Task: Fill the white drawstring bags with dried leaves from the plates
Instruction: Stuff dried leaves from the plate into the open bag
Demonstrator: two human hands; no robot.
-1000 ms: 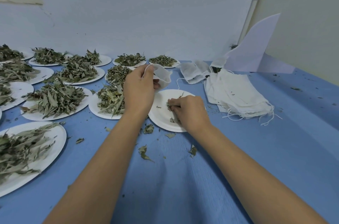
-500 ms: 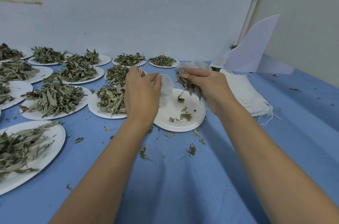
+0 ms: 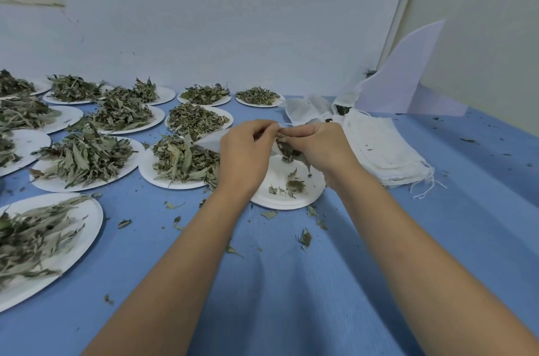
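Right hand (image 3: pixel 323 148) has brought its pinched leaf clump (image 3: pixel 287 148) to the white bag (image 3: pixel 213 141). Left hand (image 3: pixel 245 157) pinches the bag's mouth above the near-bare plate (image 3: pixel 315 192). Risk: narrow mouth, so leaves may spill.

At the centre of the frame, a white drawstring bag (image 3: pixel 212 141) is held by the left hand (image 3: pixel 245 157) while a clump of dried leaves (image 3: pixel 287 149) is pinched by the right hand (image 3: pixel 322 148) above a plate (image 3: pixel 291 201).
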